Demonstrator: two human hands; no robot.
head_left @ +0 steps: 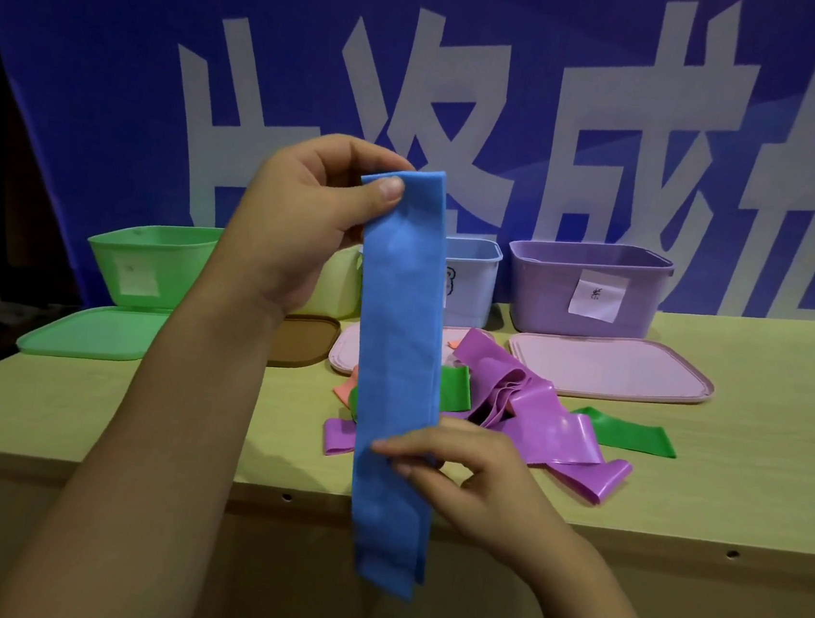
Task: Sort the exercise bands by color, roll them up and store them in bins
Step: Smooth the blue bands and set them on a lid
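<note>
The blue band (396,368) is hanging as a flat, doubled strip down the centre of the frame, its folded top edge up high and its lower end dangling in front of the surface (133,411) edge. The left hand (304,217) is reaching up from the lower left, forearm angled upward, its grip pinching the band's top corner between thumb and curled fingers. The right hand (459,470) is coming in from the lower right, its fingertips pinching the band's right edge low down. Behind the strip, a loose heap of purple bands (535,418), green bands (629,432) and an orange band (347,388) is lying on the surface. Farther back, a green bin (149,256), a pale blue bin (471,280) and a purple bin (584,287) are standing open, with lids lying flat in front of them.
</note>
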